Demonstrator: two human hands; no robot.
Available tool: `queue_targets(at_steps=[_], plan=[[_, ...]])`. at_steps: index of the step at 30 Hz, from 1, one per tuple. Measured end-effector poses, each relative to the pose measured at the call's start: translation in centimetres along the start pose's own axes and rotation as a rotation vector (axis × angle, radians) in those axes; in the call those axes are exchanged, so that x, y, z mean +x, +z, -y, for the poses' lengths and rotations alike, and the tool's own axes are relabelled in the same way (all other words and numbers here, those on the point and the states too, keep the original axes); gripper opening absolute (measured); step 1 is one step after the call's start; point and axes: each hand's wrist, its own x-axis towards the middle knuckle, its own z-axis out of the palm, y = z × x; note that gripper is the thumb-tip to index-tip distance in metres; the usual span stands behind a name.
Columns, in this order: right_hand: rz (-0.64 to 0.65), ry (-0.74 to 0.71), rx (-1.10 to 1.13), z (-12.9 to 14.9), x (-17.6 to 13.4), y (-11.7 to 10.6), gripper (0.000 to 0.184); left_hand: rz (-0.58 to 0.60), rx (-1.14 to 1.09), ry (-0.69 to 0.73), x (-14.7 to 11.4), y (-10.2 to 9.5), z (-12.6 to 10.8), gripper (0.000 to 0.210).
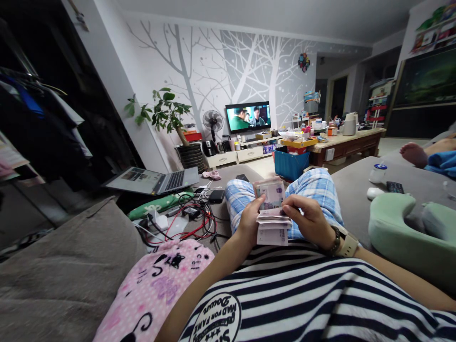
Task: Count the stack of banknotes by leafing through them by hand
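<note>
A stack of banknotes [273, 195] is held above my lap, its upper part standing up and several notes folded down toward me. My left hand [250, 217] grips the stack from the left, thumb on its face. At the right edge of the notes, my right hand [307, 216] is closed with thumb and fingers pinching the folded notes. A watch and a dark bracelet sit on my right wrist. Under the notes are my legs in blue checked trousers [315, 187].
On the left of the sofa are an open laptop [156, 180], tangled cables [203, 216] and a pink cushion [160, 289]. A green neck pillow [402, 228], a white jar [377, 174] and another person's foot [413, 155] are on the right. A blue bin [290, 164] stands ahead.
</note>
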Motion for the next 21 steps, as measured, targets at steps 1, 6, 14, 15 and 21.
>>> queue_targets(at_steps=[1, 6, 14, 15, 21], plan=[[0.001, -0.001, -0.001, 0.02, 0.0, 0.0, 0.022, -0.004, 0.004, -0.005, 0.02, -0.04, 0.04, 0.03], [0.012, 0.003, -0.005, 0.02, 0.04, 0.01, 0.024, -0.034, -0.004, 0.007, 0.11, 0.13, 0.16, 0.025], [0.05, -0.001, 0.003, -0.17, -0.08, 0.04, 0.028, -0.064, -0.04, 0.049, -0.07, 0.64, -0.12, 0.008], [0.05, -0.003, 0.003, -0.18, -0.09, 0.05, 0.028, -0.055, -0.043, 0.044, -0.06, 0.6, -0.07, 0.006], [0.046, 0.003, 0.013, -0.3, -0.15, 0.12, 0.031, -0.003, -0.077, 0.002, 0.26, 0.36, 0.37, 0.012]])
